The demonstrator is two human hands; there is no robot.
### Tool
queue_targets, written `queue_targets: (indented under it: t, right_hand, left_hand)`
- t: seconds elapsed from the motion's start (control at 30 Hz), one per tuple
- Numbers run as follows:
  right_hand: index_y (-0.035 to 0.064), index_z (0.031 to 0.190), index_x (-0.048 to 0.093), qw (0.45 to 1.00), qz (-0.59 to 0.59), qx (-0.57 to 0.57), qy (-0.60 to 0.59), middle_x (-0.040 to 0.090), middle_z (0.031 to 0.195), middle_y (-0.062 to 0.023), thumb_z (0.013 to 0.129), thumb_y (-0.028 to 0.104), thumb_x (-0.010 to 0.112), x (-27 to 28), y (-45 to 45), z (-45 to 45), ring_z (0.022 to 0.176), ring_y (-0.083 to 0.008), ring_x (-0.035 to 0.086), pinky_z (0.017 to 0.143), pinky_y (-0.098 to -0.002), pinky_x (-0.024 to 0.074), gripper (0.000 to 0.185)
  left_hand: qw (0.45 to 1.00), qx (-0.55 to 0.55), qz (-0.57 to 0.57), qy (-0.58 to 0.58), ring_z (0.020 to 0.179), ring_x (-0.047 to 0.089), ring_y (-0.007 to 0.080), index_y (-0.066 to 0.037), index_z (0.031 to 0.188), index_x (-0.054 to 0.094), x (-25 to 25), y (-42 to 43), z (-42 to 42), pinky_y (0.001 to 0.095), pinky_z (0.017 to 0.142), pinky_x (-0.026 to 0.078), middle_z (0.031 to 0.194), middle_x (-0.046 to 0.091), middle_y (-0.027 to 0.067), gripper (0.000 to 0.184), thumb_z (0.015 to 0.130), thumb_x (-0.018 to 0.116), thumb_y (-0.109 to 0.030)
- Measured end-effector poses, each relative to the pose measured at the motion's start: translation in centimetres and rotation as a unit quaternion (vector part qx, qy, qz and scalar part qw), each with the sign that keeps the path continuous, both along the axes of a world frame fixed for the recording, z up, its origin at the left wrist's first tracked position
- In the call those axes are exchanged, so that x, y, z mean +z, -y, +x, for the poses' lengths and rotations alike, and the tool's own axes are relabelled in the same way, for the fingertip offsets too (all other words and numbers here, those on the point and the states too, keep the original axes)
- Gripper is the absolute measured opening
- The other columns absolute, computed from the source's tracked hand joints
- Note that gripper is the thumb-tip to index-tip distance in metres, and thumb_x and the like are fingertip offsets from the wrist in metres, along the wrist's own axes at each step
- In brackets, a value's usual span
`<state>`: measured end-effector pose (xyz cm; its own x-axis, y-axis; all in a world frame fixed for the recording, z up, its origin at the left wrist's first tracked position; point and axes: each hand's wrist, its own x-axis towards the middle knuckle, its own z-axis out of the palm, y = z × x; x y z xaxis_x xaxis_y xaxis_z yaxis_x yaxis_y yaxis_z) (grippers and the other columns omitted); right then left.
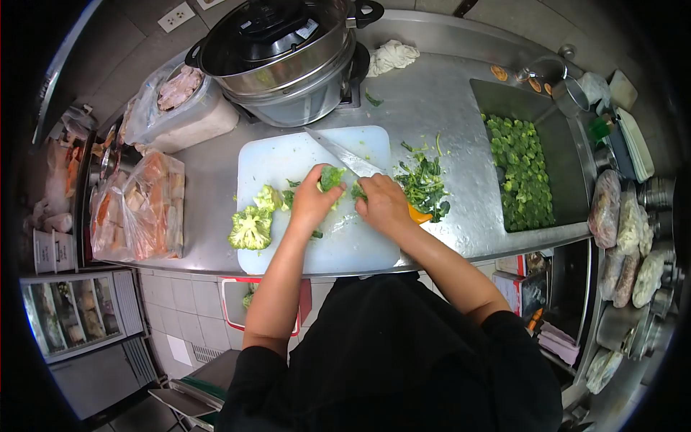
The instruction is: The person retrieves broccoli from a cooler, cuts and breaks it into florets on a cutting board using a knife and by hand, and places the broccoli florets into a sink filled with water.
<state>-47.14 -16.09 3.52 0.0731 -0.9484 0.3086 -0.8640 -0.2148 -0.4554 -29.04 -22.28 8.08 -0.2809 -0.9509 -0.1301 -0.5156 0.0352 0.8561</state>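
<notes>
Over a white cutting board (270, 158), my left hand (314, 199) has its fingers closed round a green broccoli piece (332, 178). My right hand (384, 203) is wrapped round the knife (345, 154). The blade points away to the upper left, and the yellow handle shows below my palm. A bit of green lies by my right thumb. Pale broccoli heads (251, 227) rest at the board's left side. Leafy trimmings (423, 186) are heaped on the steel counter just right of the board.
A large steel pot (281, 65) stands behind the board. Bagged food (147, 205) and a white tub (191, 129) sit on the left. Cut broccoli (518, 173) fills part of the sink (568, 144) at right. A crumpled cloth (392, 57) lies at the back.
</notes>
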Motion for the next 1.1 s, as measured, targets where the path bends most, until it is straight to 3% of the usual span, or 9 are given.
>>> queue_targets:
  t: [0.1,0.13,0.2,0.43,0.6,0.83,0.97,1.03,1.1]
  right_hand:
    - [0.0079,0.133,0.054,0.897,0.15,-0.04,0.413,0.064,0.109,-0.0111,0.092,0.017,0.064,-1.3,-0.9,-0.8,0.096,-0.0258,0.067,0.069,-0.0393,0.0581,0.043]
    - [0.0079,0.133,0.054,0.897,0.149,-0.044,0.413,0.064,0.109,-0.0111,0.092,0.017,0.064,0.1,-2.1,-1.5,0.096,-0.0258,0.067,0.069,-0.0393,0.0581,0.043]
    - [0.0051,0.139,0.046,0.625,0.221,-0.062,0.746,0.061,0.119,-0.015,0.098,0.02,0.061,2.9,-4.9,-3.6,0.1,-0.0278,0.066,0.072,-0.0404,0.0633,0.047]
    - [0.0036,0.15,0.03,0.628,0.03,-0.212,0.748,0.058,0.123,-0.0204,0.101,0.023,0.06,2.7,-11.5,-19.6,0.097,-0.0281,0.069,0.074,-0.0389,0.0641,0.061]
    - [0.0032,0.152,0.034,0.74,-0.142,-0.576,0.317,0.056,0.13,-0.0168,0.097,0.029,0.064,-1.9,-19.4,-35.7,0.105,-0.0253,0.065,0.076,-0.0369,0.0564,0.068]
    - [0.0067,0.106,0.065,0.681,-0.101,-0.483,0.541,0.069,0.093,-0.0039,0.101,0.026,0.06,-5.0,-26.6,-29.7,0.079,-0.0127,0.067,0.065,-0.028,0.0514,0.02]
    - [0.0056,0.1,0.067,0.772,0.032,-0.402,0.49,0.069,0.095,-0.0036,0.101,0.024,0.06,-3.2,-19.3,-22.4,0.081,-0.0119,0.066,0.069,-0.0269,0.0503,0.02]
    - [0.0043,0.101,0.068,0.92,-0.015,-0.285,0.269,0.069,0.098,-0.0057,0.098,0.022,0.064,-1.5,-15.4,-18.4,0.087,-0.0161,0.066,0.074,-0.029,0.0511,0.018]
    - [0.0052,0.105,0.068,0.975,-0.039,-0.169,0.139,0.067,0.106,-0.0157,0.086,0.017,0.074,0.8,-11.5,-15.1,0.101,-0.0358,0.064,0.09,-0.0416,0.05,0.024]
  left_hand:
    - [0.995,-0.004,-0.021,-0.094,0.105,0.065,0.0257,-0.008,0.123,0.06,-0.7,-1.7,-2.4,0.0354,0.093,0.05,0.112,0.068,0.0127,0.043,0.085,0.075,-0.021]
    - [0.993,-0.021,-0.026,-0.11,0.107,0.065,0.0269,-0.007,0.123,0.059,-1.1,-2.4,-3.8,0.036,0.093,0.049,0.113,0.067,0.012,0.045,0.083,0.075,-0.021]
    - [0.99,-0.062,-0.024,-0.121,0.107,0.064,0.0237,-0.008,0.123,0.06,-1.8,-3.9,-7.3,0.0348,0.093,0.049,0.114,0.067,0.0102,0.043,0.083,0.074,-0.02]
    - [0.938,-0.319,0.064,-0.119,0.123,0.057,0.0328,0.001,0.136,0.053,1.1,-4.8,-27.7,0.0402,0.104,0.045,0.13,0.059,0.023,0.07,0.078,0.079,-0.029]
    - [0.901,-0.376,-0.201,-0.083,0.138,0.046,0.0326,-0.002,0.147,0.044,2.8,-1.0,-39.6,0.0406,0.114,0.038,0.148,0.046,0.0236,0.086,0.079,0.082,-0.039]
    - [0.921,-0.36,-0.107,0.104,0.094,0.064,0.023,-0.01,0.129,0.065,8.6,9.1,-17.7,0.0357,0.089,0.052,0.117,0.07,0.0105,0.044,0.089,0.073,-0.027]
    - [0.921,-0.274,-0.073,0.267,0.09,0.067,0.0268,-0.015,0.125,0.068,6.1,11.5,-0.6,0.0366,0.086,0.053,0.112,0.072,0.0092,0.042,0.084,0.073,-0.018]
    - [0.874,-0.356,-0.038,0.328,0.104,0.065,0.0288,-0.019,0.121,0.07,5.0,9.1,4.7,0.0439,0.097,0.049,0.117,0.071,0.0065,0.043,0.079,0.072,-0.009]
    - [0.858,-0.346,-0.071,0.372,0.109,0.062,0.028,-0.019,0.118,0.071,3.4,5.8,7.0,0.0465,0.101,0.045,0.12,0.069,0.005,0.042,0.078,0.07,-0.005]
